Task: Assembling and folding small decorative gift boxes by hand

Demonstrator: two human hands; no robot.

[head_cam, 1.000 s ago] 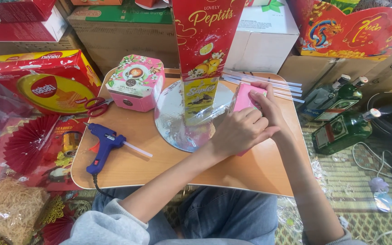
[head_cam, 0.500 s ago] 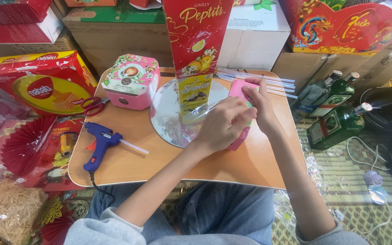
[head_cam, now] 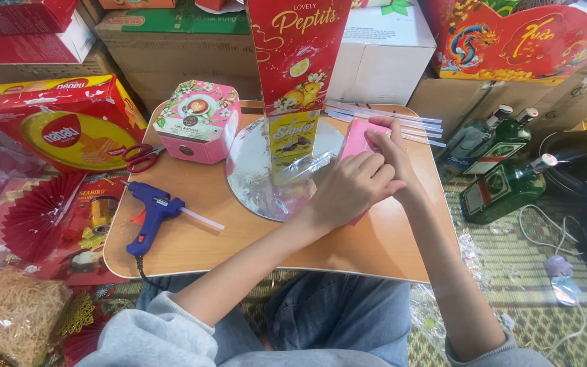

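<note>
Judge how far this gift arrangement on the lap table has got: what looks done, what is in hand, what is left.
Done: a tall red box and a small yellow packet already stand on the round silver board. In hand: both hands, left hand and right hand, press on a flat pink box at the board's right edge. Left: the pink hexagonal tin sits off the board, and the blue glue gun lies unused.

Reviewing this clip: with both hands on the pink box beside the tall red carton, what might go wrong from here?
1. The tall red carton stands upright on the silver disc, close to the left hand; a nudge might topple it.
2. The clear glue sticks lie at the table's far edge beside the right hand and pink box; they may roll off.
3. The blue glue gun has its cord hanging over the near edge, which may snag.
</note>
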